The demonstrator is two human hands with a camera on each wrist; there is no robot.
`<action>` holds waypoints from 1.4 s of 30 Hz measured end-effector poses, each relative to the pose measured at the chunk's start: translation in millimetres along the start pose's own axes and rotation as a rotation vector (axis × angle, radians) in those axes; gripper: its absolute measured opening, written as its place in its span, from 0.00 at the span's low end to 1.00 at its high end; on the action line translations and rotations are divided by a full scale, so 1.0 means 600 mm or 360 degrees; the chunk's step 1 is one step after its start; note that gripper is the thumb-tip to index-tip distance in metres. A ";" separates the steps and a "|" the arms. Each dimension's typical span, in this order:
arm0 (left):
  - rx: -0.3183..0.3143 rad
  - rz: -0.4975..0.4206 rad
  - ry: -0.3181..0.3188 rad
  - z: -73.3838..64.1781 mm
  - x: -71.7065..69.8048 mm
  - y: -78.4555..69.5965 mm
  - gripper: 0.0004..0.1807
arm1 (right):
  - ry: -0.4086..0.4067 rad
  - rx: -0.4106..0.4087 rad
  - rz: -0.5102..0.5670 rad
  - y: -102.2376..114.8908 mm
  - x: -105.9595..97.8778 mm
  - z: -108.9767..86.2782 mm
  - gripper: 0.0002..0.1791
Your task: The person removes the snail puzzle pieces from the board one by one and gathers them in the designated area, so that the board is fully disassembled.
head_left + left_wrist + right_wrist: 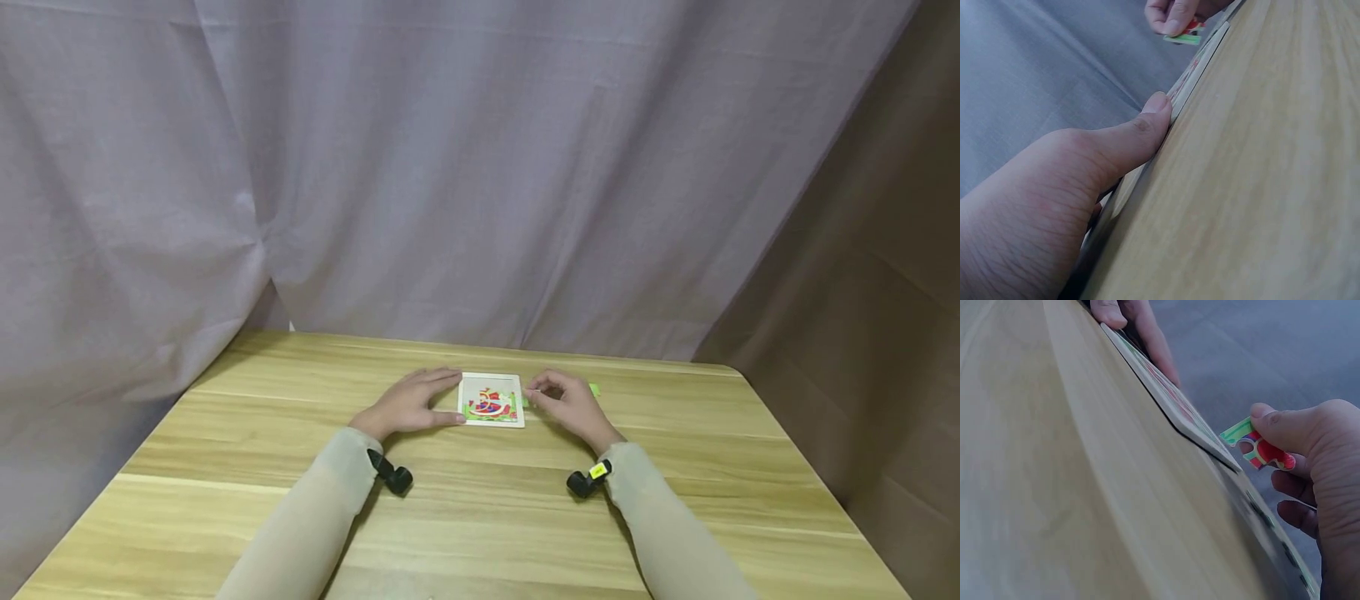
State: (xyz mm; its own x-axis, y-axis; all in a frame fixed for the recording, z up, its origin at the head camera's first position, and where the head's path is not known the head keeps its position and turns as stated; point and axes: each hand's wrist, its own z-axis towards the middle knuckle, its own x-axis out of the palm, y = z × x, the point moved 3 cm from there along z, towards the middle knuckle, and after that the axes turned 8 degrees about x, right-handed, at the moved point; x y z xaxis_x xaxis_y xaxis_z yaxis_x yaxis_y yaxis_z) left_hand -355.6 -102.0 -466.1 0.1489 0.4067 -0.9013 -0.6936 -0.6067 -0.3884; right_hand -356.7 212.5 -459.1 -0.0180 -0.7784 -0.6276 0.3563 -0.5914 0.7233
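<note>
A white-framed jigsaw puzzle (491,422) lies flat on the table, its lower part filled with a red, white and green picture and its upper part bare grey. My left hand (411,403) rests at the frame's left side, thumb at the near corner and fingers at the far corner, fairly straight. Just off the frame's right edge, my right hand (572,407) pinches a puzzle piece (1266,452) between thumb and fingers. Green, red and white show on that piece, which is held above the tabletop in the right wrist view.
A green puzzle piece (595,389) lies beyond my right hand, partly hidden by it. Several dark-edged flat pieces (1261,509) lie in a row beside the frame. A grey curtain (465,183) hangs behind the wooden table (480,517).
</note>
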 end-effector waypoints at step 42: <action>-0.0017 -0.0026 -0.0009 -0.001 -0.001 -0.001 0.50 | 0.0015 -0.0339 -0.0408 -0.030 -0.014 0.003 0.03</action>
State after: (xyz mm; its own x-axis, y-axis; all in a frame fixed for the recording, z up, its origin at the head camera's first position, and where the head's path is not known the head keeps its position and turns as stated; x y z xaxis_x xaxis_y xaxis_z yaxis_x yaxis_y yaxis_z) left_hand -354.8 -102.0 -465.5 0.1564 0.4206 -0.8936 -0.6835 -0.6071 -0.4054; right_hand -364.6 229.4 -466.5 -0.1239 -0.6073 -0.7848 0.5289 -0.7096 0.4656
